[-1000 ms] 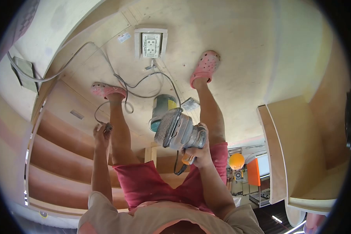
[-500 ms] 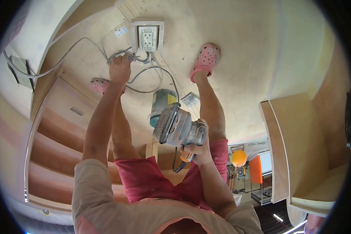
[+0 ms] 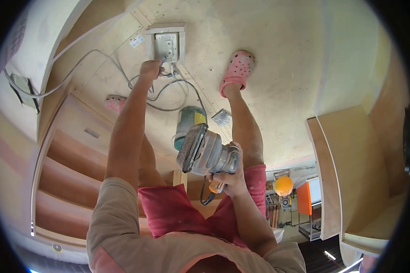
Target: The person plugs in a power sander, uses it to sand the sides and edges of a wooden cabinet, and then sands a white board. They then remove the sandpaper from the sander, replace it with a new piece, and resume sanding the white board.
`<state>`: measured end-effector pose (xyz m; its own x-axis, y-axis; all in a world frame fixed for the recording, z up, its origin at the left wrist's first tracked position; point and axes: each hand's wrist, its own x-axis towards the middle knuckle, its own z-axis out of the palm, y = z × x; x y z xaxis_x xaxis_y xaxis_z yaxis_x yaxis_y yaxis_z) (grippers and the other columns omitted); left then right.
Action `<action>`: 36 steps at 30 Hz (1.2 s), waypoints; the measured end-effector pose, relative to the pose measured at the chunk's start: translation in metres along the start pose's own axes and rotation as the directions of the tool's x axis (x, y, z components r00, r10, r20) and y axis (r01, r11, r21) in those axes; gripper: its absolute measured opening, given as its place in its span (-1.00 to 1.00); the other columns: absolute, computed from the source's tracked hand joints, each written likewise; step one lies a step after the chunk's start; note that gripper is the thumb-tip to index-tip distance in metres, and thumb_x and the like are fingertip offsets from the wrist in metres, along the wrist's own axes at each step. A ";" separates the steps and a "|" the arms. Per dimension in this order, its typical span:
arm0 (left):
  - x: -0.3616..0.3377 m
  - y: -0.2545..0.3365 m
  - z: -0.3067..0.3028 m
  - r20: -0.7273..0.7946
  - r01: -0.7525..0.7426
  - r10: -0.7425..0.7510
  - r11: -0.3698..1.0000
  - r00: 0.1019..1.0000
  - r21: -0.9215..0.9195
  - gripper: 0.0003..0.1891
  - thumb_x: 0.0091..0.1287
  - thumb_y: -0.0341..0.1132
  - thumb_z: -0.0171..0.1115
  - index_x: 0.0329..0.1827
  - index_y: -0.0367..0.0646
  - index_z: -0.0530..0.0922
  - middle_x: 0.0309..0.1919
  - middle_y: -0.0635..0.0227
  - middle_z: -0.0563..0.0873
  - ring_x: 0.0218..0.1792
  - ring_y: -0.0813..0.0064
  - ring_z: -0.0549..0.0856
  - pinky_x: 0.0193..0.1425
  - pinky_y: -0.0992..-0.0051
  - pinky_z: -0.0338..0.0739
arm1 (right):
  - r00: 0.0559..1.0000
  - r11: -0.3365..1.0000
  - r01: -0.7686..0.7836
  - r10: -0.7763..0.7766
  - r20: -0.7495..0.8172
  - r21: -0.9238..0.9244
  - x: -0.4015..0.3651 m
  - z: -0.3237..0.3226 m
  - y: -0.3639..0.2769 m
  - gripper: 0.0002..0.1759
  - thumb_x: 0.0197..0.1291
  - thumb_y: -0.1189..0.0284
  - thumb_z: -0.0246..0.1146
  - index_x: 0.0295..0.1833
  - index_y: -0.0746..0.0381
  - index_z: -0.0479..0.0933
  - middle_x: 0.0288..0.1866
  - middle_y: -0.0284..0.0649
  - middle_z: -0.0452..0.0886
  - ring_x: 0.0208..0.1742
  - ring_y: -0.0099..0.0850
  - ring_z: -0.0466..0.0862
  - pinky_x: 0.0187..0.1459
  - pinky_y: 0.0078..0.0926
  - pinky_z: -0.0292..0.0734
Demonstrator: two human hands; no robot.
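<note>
Left hand (image 3: 151,69) is up at the power socket (image 3: 170,44), fingers closed on what looks like a small plug (image 3: 163,60) — whether it's seated, can't tell — while the right hand (image 3: 233,179) grips the dusty sander (image 3: 209,152); looped dark cord (image 3: 197,89) crowds the near side, the green bucket (image 3: 185,122) just behind the sander
</note>
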<state>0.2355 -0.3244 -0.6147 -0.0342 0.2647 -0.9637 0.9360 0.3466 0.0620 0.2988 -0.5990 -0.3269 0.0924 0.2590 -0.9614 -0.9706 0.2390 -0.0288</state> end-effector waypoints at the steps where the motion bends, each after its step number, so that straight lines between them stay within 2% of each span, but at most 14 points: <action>1: 0.000 -0.001 0.001 -0.006 -0.001 0.001 1.000 1.000 0.002 -0.71 0.29 -0.17 0.07 -0.22 -0.24 0.56 -0.56 0.34 0.64 -0.67 0.61 0.52 -0.59 0.61 0.38 | 1.000 1.000 -0.004 0.004 0.016 -0.010 0.000 0.000 -0.002 0.06 -0.44 0.73 0.39 0.25 0.02 0.00 -0.07 -0.18 0.41 -0.27 -0.34 0.57 -0.43 -0.44 0.58; 11: -0.002 0.004 0.039 -0.241 0.015 -0.044 0.993 0.969 -0.121 -0.68 0.22 -0.18 0.12 -0.44 -0.32 0.61 -0.63 0.29 0.65 -0.70 0.58 0.54 -0.69 0.55 0.36 | 1.000 1.000 0.014 -0.014 0.021 -0.004 0.000 -0.002 -0.016 0.04 -0.41 0.73 0.37 0.24 0.02 -0.01 -0.09 -0.18 0.41 -0.29 -0.35 0.58 -0.42 -0.43 0.58; 14: -0.006 0.007 0.054 -0.409 -0.006 -0.093 0.972 0.908 -0.235 -0.66 0.16 -0.19 0.11 -0.54 -0.34 0.61 -0.64 0.24 0.66 -0.64 0.49 0.62 -0.59 0.49 0.46 | 1.000 1.000 -0.007 0.007 0.013 0.005 0.000 0.002 -0.021 0.04 -0.42 0.73 0.37 0.24 0.03 -0.01 -0.09 -0.18 0.41 -0.28 -0.34 0.57 -0.41 -0.42 0.59; 16: 0.020 -0.005 0.060 -0.523 0.103 -0.129 0.992 0.842 -0.079 -0.67 0.10 -0.19 0.11 -0.54 -0.36 0.61 -0.63 0.16 0.67 -0.58 0.39 0.67 -0.46 0.44 0.53 | 1.000 1.000 -0.002 0.002 0.000 -0.006 0.000 0.004 -0.022 0.04 -0.42 0.73 0.37 0.24 0.03 -0.02 -0.09 -0.18 0.41 -0.29 -0.34 0.57 -0.41 -0.42 0.59; 23: 0.017 0.023 0.052 -0.465 0.093 -0.151 0.985 0.872 -0.147 -0.71 0.02 -0.26 0.11 -0.47 -0.39 0.62 -0.56 0.10 0.68 -0.46 0.26 0.70 -0.32 0.40 0.56 | 1.000 0.999 0.030 -0.030 -0.005 -0.035 -0.001 -0.001 -0.021 0.02 -0.42 0.73 0.36 0.23 0.03 0.02 -0.08 -0.16 0.41 -0.32 -0.34 0.59 -0.46 -0.42 0.58; 25: 0.030 0.029 0.054 -0.512 0.064 -0.234 0.942 0.826 -0.328 -0.85 0.06 -0.38 0.17 -0.54 -0.33 0.55 -0.55 0.26 0.63 -0.62 0.45 0.59 -0.59 0.46 0.47 | 1.000 0.998 -0.003 0.003 -0.010 -0.062 0.000 0.000 -0.026 0.02 -0.44 0.70 0.38 0.23 0.05 0.03 -0.06 -0.17 0.38 -0.25 -0.34 0.56 -0.36 -0.41 0.57; 27: 0.041 0.011 0.049 -0.458 0.146 -0.218 0.971 0.862 -0.189 -0.83 0.06 -0.38 0.15 -0.52 -0.36 0.55 -0.44 0.22 0.66 -0.49 0.39 0.65 -0.47 0.39 0.54 | 0.999 0.996 -0.042 0.040 -0.028 -0.081 -0.007 -0.001 -0.021 0.02 -0.46 0.68 0.40 0.22 0.08 0.04 -0.05 -0.18 0.35 -0.17 -0.35 0.53 -0.25 -0.40 0.55; 28: 0.063 -0.016 0.051 -0.527 0.141 -0.014 0.969 0.850 0.202 -0.76 0.08 -0.31 0.10 -0.42 -0.37 0.59 -0.38 0.13 0.68 -0.38 0.29 0.68 -0.35 0.38 0.56 | 0.990 0.919 0.129 -0.141 -0.005 -0.373 -0.008 -0.012 -0.016 0.02 -0.48 0.65 0.41 0.22 0.10 0.04 -0.03 -0.20 0.31 -0.09 -0.37 0.47 -0.13 -0.41 0.48; 29: 0.084 -0.017 0.060 -0.513 0.129 0.216 0.822 0.831 0.555 -0.67 0.10 -0.24 0.06 -0.31 -0.38 0.63 -0.33 0.03 0.69 -0.27 0.19 0.70 -0.23 0.38 0.58 | 0.944 0.722 0.296 -0.320 0.078 -0.625 -0.002 -0.018 -0.017 0.02 -0.50 0.62 0.43 0.21 0.13 0.05 -0.02 -0.22 0.27 -0.02 -0.39 0.40 -0.01 -0.41 0.41; 31: 0.045 0.025 0.061 -0.562 0.165 0.081 0.913 0.823 0.374 -0.57 0.15 -0.09 0.04 -0.34 -0.36 0.63 -0.36 0.05 0.70 -0.28 0.20 0.71 -0.23 0.35 0.58 | 0.944 0.788 0.317 -0.316 0.095 -0.528 0.002 -0.024 -0.009 0.00 -0.51 0.61 0.40 0.19 0.17 0.06 -0.01 -0.24 0.22 0.03 -0.44 0.31 0.08 -0.45 0.31; 33: 0.018 0.019 0.038 -0.219 0.031 -0.024 0.999 0.975 0.030 -0.45 0.17 0.07 -0.01 -0.38 -0.35 0.62 -0.44 0.08 0.71 -0.33 0.20 0.71 -0.25 0.31 0.57 | 0.974 0.819 0.182 -0.227 -0.015 -0.543 -0.003 -0.018 -0.009 0.01 -0.52 0.63 0.39 0.20 0.16 0.06 -0.03 -0.26 0.23 0.02 -0.45 0.33 0.06 -0.46 0.34; 34: 0.017 0.013 0.017 -0.142 -0.100 0.150 0.945 0.978 0.312 -0.53 0.18 0.02 0.05 -0.47 -0.30 0.62 -0.55 0.13 0.70 -0.42 0.20 0.70 -0.26 0.28 0.56 | 0.980 0.821 0.157 -0.199 -0.018 -0.550 -0.011 -0.021 -0.005 0.01 -0.52 0.63 0.39 0.20 0.16 0.06 -0.03 -0.26 0.23 0.02 -0.45 0.33 0.06 -0.46 0.34; 35: 0.020 0.016 -0.002 -0.252 -0.067 0.261 0.807 0.932 0.586 -0.68 0.14 -0.18 0.15 -0.31 -0.32 0.59 -0.44 0.11 0.71 -0.35 0.21 0.70 -0.22 0.31 0.56 | 0.978 0.815 0.155 -0.205 -0.027 -0.559 -0.011 -0.026 -0.005 0.01 -0.52 0.64 0.38 0.20 0.16 0.06 -0.03 -0.26 0.24 0.01 -0.45 0.35 0.05 -0.46 0.35; 36: 0.014 0.008 -0.013 -0.315 -0.178 0.384 0.833 0.868 0.524 -0.67 0.10 -0.25 0.17 -0.17 -0.34 0.52 -0.35 0.05 0.69 -0.26 0.16 0.68 -0.15 0.32 0.55 | 0.972 0.806 0.179 -0.233 -0.025 -0.565 -0.002 -0.029 -0.007 0.01 -0.53 0.65 0.38 0.20 0.15 0.07 -0.03 -0.26 0.25 0.01 -0.45 0.36 0.03 -0.46 0.37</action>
<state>0.2382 -0.3061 -0.6240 0.2191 0.6462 -0.7310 0.9693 -0.2302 0.0870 0.2993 -0.6283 -0.3323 0.3106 0.1722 -0.9348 -0.8910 -0.2900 -0.3495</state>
